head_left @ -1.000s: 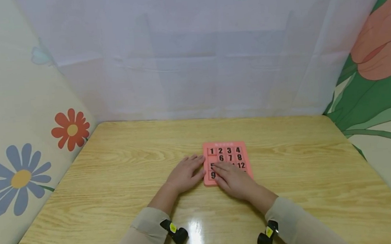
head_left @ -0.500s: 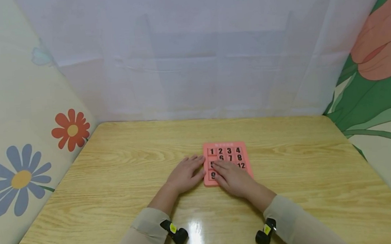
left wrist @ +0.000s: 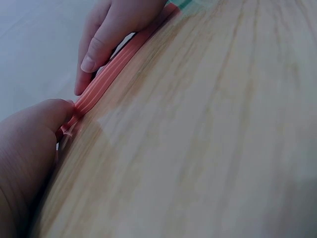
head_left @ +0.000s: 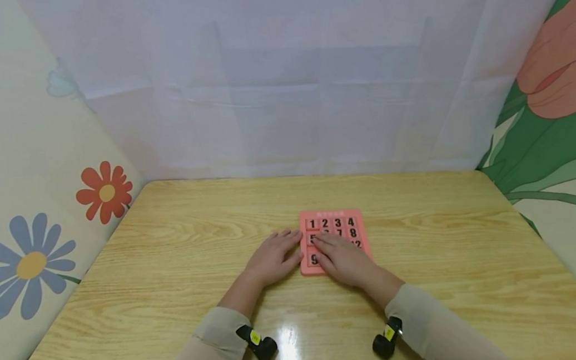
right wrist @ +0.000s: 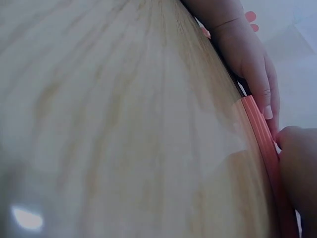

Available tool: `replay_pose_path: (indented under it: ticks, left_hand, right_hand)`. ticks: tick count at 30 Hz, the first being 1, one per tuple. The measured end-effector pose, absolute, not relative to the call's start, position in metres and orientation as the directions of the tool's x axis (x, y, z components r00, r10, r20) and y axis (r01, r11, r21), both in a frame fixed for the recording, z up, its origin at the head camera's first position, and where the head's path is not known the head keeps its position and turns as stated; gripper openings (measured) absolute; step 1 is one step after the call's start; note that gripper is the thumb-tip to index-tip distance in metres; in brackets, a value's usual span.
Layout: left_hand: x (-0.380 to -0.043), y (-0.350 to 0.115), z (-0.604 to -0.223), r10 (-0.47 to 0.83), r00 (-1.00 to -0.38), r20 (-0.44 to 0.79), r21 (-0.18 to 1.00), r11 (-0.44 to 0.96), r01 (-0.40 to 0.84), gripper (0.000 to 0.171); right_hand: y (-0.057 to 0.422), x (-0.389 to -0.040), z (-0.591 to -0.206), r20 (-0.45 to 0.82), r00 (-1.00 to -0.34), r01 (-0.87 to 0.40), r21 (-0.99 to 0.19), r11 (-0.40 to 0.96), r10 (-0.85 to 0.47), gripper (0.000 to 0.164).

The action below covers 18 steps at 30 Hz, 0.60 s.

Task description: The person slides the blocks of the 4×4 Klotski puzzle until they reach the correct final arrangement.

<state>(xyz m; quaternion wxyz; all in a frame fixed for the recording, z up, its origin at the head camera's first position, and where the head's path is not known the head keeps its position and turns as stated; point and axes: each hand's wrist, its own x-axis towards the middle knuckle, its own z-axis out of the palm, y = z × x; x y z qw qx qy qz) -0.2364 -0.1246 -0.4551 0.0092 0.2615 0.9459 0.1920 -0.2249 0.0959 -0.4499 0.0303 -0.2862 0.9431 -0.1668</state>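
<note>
A pink sliding number puzzle (head_left: 363,220) lies flat on the wooden table, its black-numbered tiles set in a frame. My left hand (head_left: 273,259) rests on the table with its fingertips and thumb at the puzzle's left edge. Over the lower middle of the board, my right hand (head_left: 346,260) lies with extended fingers, the fingertips on the 5 tile (head_left: 311,238). That hand hides several tiles in the lower rows. The 1 to 4 tiles form the top row, and a gap shows between the 5 and 9 tiles. The left wrist view shows the puzzle's ridged pink side (left wrist: 111,74).
The light wood table (head_left: 171,227) extends around the puzzle on all sides. A white cloth (head_left: 282,91) hangs behind its far edge, with flower-printed panels left and right. Each sleeve cuff carries a black wrist camera (head_left: 266,349).
The 5 tile has slid away from me, up toward the 1 tile, and the gap now lies below it. My right hand moved slightly the same way; the left hand stayed still.
</note>
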Motion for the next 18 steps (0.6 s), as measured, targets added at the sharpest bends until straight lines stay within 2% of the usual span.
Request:
replay_pose_path:
  ticks: [18]
  left_hand:
    - [-0.237, -0.124, -0.456, 0.5, -0.862, 0.087, 0.367, 0.788, 0.494, 0.057]
  right_hand:
    - [0.095, -0.237, -0.447, -0.011, -0.848, -0.493, -0.35, 0.797, -0.529, 0.05]
